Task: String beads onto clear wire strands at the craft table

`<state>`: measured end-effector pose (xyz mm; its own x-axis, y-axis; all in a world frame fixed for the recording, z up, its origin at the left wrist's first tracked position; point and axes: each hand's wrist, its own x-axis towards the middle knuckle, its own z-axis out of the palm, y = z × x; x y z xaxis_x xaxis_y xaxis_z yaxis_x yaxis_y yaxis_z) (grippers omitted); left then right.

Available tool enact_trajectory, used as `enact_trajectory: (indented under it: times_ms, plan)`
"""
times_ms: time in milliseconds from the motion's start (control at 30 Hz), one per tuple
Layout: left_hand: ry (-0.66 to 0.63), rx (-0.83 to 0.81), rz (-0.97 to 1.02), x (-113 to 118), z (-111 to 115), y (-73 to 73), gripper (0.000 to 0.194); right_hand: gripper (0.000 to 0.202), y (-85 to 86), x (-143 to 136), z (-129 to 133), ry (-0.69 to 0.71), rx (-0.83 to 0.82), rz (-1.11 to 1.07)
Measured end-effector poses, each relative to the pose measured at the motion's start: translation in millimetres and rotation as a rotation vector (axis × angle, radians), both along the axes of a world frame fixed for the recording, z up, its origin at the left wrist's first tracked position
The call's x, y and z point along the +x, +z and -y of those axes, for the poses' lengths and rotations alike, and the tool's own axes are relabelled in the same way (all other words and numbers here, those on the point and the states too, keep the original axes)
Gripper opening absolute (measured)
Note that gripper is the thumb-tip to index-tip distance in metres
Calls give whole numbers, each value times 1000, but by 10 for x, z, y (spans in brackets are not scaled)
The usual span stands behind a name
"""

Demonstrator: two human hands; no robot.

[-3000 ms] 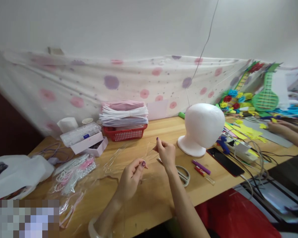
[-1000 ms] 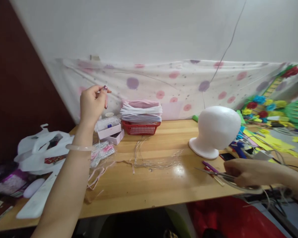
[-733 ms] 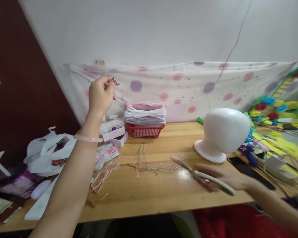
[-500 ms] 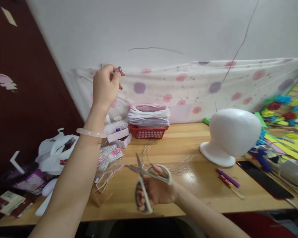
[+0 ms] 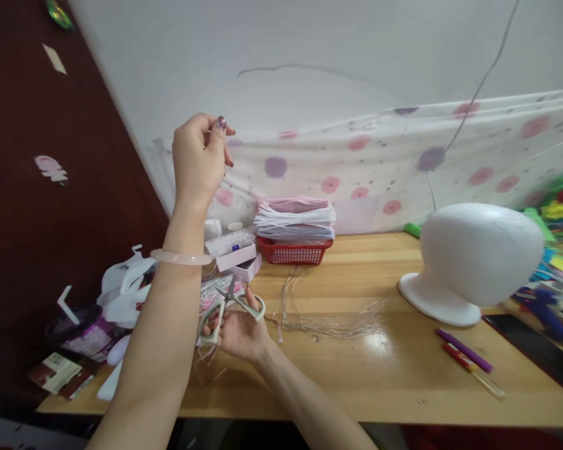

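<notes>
My left hand (image 5: 200, 156) is raised in front of the wall, its fingers pinched together. A very thin strand seems to hang below it, too faint to follow; what the fingertips hold is too small to make out. Lower down, my right hand (image 5: 239, 331) has its fingers through the handles of pale-handled scissors (image 5: 226, 302). Their blades are spread apart and point up, in front of small packets by the pink boxes. Thin clear strands (image 5: 338, 326) lie loosely on the wooden table (image 5: 356, 387) to the right of my right hand.
A red basket (image 5: 295, 252) of pink and white stems stands at the back. On the right are a white foam head (image 5: 481, 256), a purple pen (image 5: 464, 350), a phone (image 5: 535, 350) and a glue gun. White bags (image 5: 124, 287) and a purple tub (image 5: 87, 337) sit left.
My right hand with the scissors has moved left and slightly up, towards the left forearm. My left hand stays raised and pinched. The view has shifted a little to the left.
</notes>
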<state>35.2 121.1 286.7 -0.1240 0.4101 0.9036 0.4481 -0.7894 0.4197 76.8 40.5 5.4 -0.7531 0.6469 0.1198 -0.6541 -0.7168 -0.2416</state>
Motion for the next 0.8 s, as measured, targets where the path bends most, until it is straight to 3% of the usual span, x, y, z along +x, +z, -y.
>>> enact_trajectory:
  times_ms: [300, 567, 800]
  plan:
    - [-52, -7, 90, 8, 250, 61, 25, 52, -175, -71, -143, -83, 122, 113]
    - [-120, -11, 133, 130, 562, 64, 25, 54, -154, -172, -219, -86, 80, 223]
    - [-97, -50, 162, 115, 566, -13, 25, 49, -210, -158, -255, -160, 12, 362]
